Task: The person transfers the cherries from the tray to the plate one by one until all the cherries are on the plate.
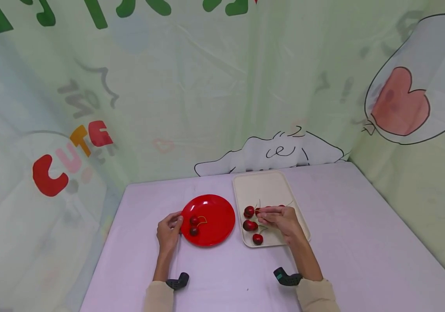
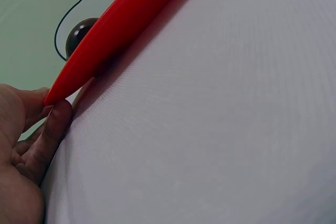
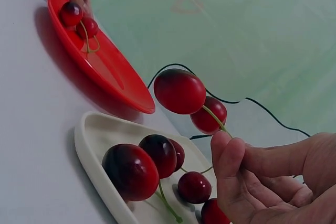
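Note:
My left hand [image 1: 168, 236] pinches the left rim of a round red plate [image 1: 219, 223], thumb above and fingers beneath. Two dark red cherries [image 1: 194, 220] joined by green stems lie on the plate's left side. My right hand [image 1: 283, 220] is over a cream rectangular tray [image 1: 261, 184]. Between its thumb and fingertips it pinches the green stem of a pair of cherries [image 3: 179, 92], which hang clear above the tray in the right wrist view. Several more cherries [image 3: 130, 172] with stems lie in the tray's near half, some partly hidden behind the right hand.
Plate and tray stand side by side on a table with a pale lilac cloth [image 1: 214, 281], a narrow gap between them. A printed green curtain [image 1: 207, 108] hangs behind the table's far edge and along both sides. Each wrist wears a dark camera mount [image 1: 178, 281].

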`<state>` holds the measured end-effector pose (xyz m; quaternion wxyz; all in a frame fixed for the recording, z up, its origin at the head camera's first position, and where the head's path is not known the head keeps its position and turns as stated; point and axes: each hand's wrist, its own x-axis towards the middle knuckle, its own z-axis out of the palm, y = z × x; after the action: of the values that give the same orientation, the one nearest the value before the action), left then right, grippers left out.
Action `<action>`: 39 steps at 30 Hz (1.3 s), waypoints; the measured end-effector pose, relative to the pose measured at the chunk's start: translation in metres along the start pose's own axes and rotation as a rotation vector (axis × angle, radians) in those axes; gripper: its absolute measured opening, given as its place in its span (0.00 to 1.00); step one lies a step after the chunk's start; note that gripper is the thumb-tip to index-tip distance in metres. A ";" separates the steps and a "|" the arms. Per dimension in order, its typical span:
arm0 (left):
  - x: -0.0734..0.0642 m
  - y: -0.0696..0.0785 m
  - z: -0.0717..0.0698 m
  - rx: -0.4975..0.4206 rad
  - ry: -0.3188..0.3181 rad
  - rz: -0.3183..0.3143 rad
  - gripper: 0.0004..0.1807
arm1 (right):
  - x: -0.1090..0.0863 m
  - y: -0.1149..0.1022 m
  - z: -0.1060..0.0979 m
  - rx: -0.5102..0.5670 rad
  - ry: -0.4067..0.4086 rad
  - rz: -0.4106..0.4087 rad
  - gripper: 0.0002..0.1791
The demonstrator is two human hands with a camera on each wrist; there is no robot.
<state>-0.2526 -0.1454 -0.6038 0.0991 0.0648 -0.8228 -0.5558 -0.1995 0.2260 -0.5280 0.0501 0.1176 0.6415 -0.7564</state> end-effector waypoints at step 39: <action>-0.001 0.002 0.000 0.004 0.009 0.005 0.15 | 0.009 0.007 0.047 -0.033 -0.052 0.018 0.18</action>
<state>-0.2514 -0.1443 -0.6020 0.1038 0.0653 -0.8237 -0.5535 -0.2117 0.1793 -0.5296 0.0756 0.1031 0.6514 -0.7479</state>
